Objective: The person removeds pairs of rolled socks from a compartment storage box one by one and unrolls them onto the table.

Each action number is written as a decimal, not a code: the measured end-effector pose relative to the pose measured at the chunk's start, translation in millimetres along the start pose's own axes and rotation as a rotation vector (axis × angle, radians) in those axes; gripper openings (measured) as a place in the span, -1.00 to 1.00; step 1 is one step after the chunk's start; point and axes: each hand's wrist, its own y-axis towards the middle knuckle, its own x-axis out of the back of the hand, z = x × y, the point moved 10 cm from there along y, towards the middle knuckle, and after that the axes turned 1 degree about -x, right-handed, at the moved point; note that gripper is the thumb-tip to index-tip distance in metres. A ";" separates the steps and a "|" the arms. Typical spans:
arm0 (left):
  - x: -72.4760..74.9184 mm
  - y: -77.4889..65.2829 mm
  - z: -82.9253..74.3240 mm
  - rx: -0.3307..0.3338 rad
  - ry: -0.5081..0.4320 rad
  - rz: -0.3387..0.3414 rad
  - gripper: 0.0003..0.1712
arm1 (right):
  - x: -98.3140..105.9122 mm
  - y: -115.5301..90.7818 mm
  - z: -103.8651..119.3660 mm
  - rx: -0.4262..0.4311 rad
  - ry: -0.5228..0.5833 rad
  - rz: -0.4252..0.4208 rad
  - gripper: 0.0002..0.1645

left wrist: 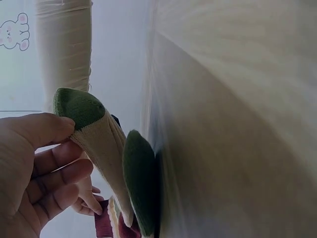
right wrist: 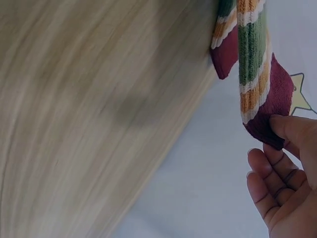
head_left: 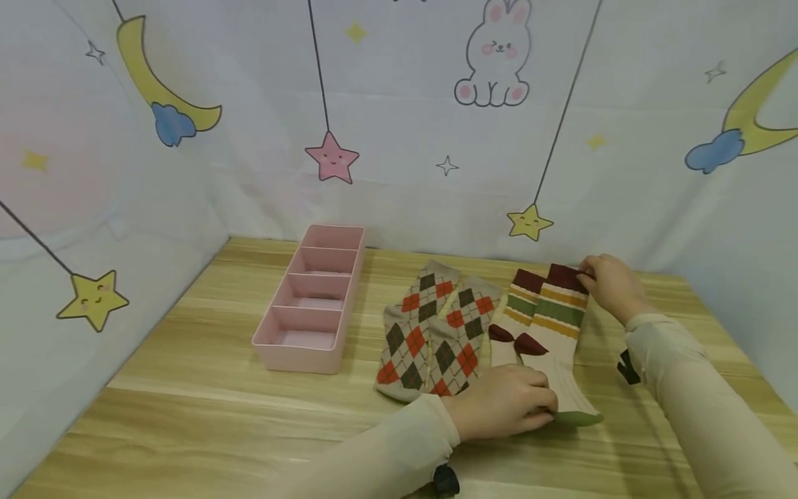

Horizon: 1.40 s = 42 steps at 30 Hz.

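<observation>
A cream striped sock [head_left: 557, 333] with maroon cuff and heel and a green toe is stretched between both hands. At its cuff, my right hand [head_left: 614, 285] pinches the maroon edge between thumb and forefinger, as the right wrist view confirms on the cuff [right wrist: 275, 106]. My left hand [head_left: 508, 402] pinches the green toe [left wrist: 81, 106], its other fingers loosely bent. Beneath and left of it lies the matching sock [head_left: 520, 301], whose green toe [left wrist: 139, 181] rests on the table in the left wrist view and is hidden behind my left hand in the head view.
Two beige argyle socks [head_left: 405, 343] lie side by side, just left of the striped pair. Farther left stands a pink organizer box [head_left: 264, 357] with several compartments. A printed curtain [head_left: 399, 201] borders the wooden table [head_left: 187, 416] at the back and sides.
</observation>
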 end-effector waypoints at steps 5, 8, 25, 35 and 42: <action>-3.9 4.9 -2.3 0.000 -0.004 0.017 -0.89 | -1.3 -1.8 -9.1 -0.014 0.003 0.005 -0.76; -6.5 7.6 -4.7 -0.007 -0.002 0.029 -0.89 | -2.0 -2.3 -13.4 -0.023 0.006 0.018 -0.76; -28.2 21.2 -15.6 -0.036 0.031 0.132 -0.87 | -14.1 -8.3 -27.2 -0.056 0.007 0.048 -0.77; -43.6 26.2 -22.8 -0.058 0.001 0.201 -0.89 | -23.8 -8.7 -31.6 -0.053 0.003 0.049 -0.78; -51.5 25.8 -20.8 -0.052 -0.003 0.247 -0.90 | -28.3 -9.0 -32.9 -0.043 0.016 0.076 -0.79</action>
